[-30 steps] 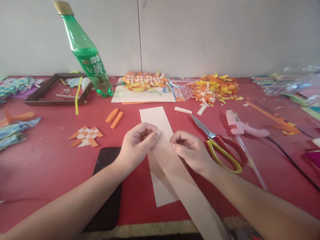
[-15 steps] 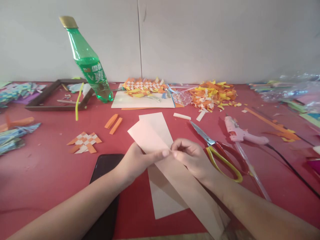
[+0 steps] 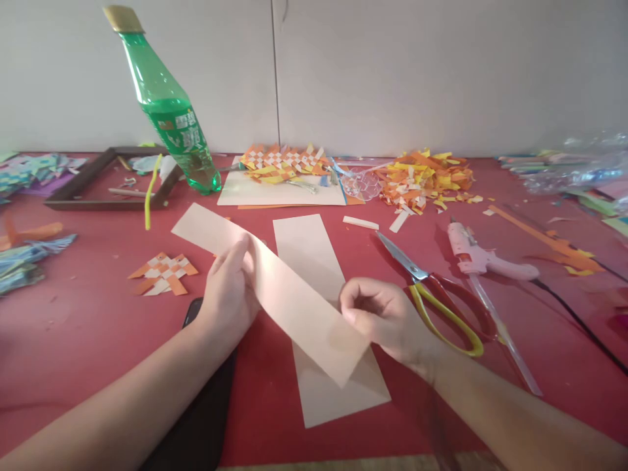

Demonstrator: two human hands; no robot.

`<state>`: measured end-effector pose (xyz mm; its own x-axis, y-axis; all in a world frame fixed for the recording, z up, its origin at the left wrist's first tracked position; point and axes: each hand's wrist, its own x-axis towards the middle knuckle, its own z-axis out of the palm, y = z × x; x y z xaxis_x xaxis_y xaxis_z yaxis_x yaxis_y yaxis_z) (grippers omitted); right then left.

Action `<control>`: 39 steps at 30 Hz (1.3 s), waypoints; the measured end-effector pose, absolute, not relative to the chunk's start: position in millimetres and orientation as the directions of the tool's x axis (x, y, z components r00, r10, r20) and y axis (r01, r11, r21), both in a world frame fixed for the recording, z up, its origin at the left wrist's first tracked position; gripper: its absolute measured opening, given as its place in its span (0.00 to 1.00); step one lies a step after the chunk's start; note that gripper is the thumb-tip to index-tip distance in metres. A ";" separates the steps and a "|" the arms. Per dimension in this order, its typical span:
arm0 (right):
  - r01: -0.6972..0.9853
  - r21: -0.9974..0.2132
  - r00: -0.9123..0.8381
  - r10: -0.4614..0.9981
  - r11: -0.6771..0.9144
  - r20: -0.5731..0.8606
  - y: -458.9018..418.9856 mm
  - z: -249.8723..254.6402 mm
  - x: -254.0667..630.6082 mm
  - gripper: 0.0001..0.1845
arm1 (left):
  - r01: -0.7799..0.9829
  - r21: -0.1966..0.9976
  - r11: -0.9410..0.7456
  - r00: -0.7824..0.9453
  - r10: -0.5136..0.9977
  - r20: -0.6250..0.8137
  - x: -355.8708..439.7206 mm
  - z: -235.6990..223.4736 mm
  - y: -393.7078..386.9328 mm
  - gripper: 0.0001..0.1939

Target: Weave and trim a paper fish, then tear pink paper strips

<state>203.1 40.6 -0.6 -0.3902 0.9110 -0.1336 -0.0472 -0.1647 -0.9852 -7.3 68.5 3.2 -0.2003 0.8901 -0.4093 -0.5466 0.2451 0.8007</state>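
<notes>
while lifted, long cream paper strip point(image 3: 299, 301): partly above rectangular cream paper sheet point(image 3: 343, 402)
bare left hand point(image 3: 228, 288): pinching mid-strip
bare right hand point(image 3: 383, 317): pinching nearer end
step: apparently positioning; next move calls for light grips

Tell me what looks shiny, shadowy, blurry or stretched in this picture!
In the head view, the held paper strip glows palely near the left hand; a soft shadow dims the lower part of the flat strip; the crinkly plastic looks smeary; the bottle leans and looks stretched, probably from the lens.
</notes>
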 end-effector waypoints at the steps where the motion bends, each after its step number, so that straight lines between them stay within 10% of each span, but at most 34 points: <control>1: -0.110 -0.978 -0.375 0.919 -0.177 -0.124 40.8 0.3 204.2 0.07 | -0.562 0.786 0.256 -0.208 0.877 -0.434 -6.9 4.3 67.2 0.10; 13: -0.373 -0.805 -0.463 0.844 -0.462 -0.270 50.5 2.0 202.8 0.11 | -0.335 0.806 0.488 0.497 0.818 -0.289 7.5 7.9 45.1 0.09; 30: -0.323 -0.782 -0.476 0.805 -0.534 -0.353 48.4 -2.0 204.6 0.20 | -0.398 0.842 0.364 0.437 0.883 -0.175 7.1 8.1 43.0 0.23; 39: -0.366 -0.723 -0.451 0.791 -0.586 -0.413 51.0 0.4 209.7 0.21 | -0.450 0.841 0.301 0.182 0.953 -0.244 4.9 9.6 46.7 0.14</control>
